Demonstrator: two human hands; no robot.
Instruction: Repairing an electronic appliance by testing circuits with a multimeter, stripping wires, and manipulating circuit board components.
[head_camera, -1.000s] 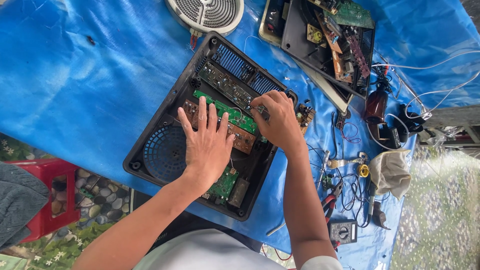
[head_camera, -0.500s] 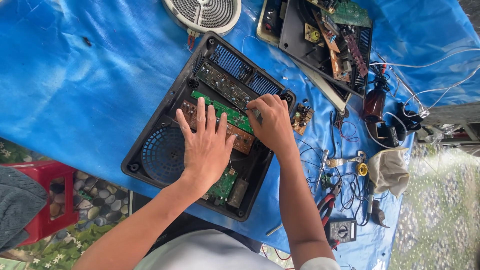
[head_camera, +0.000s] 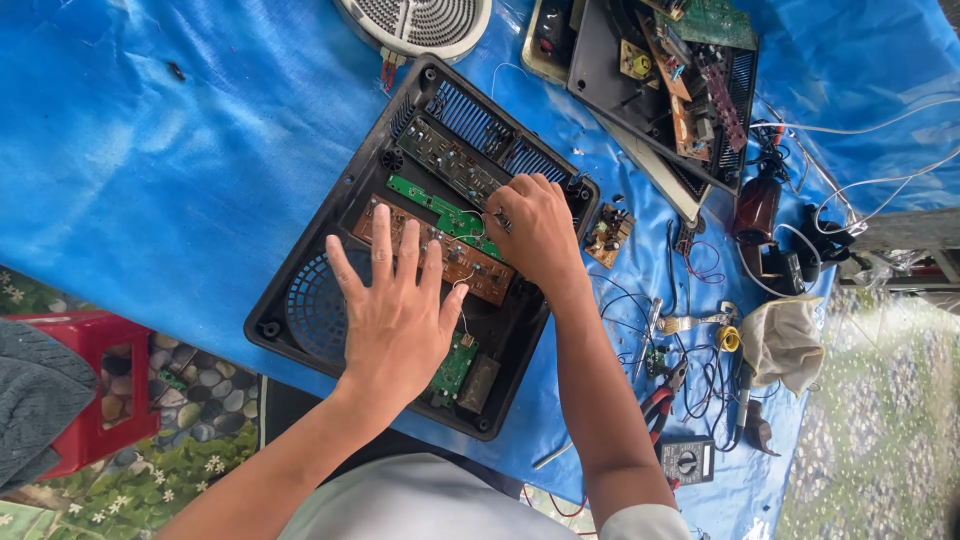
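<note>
The left hand (head_camera: 395, 315) lies flat and released, fingers spread, on the brown circuit board (head_camera: 440, 250) inside the open black casing (head_camera: 300, 290), which sits on the blue tarp (head_camera: 150, 150) covering the bench. The right hand (head_camera: 535, 230) is curled over the green circuit board (head_camera: 440, 212), fingertips pinched near its end, though what they grasp cannot be told.

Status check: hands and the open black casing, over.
Left hand flat on brown circuit board. Right hand curled at green board, grip unclear. Black casing open; nothing obstructing.
</note>
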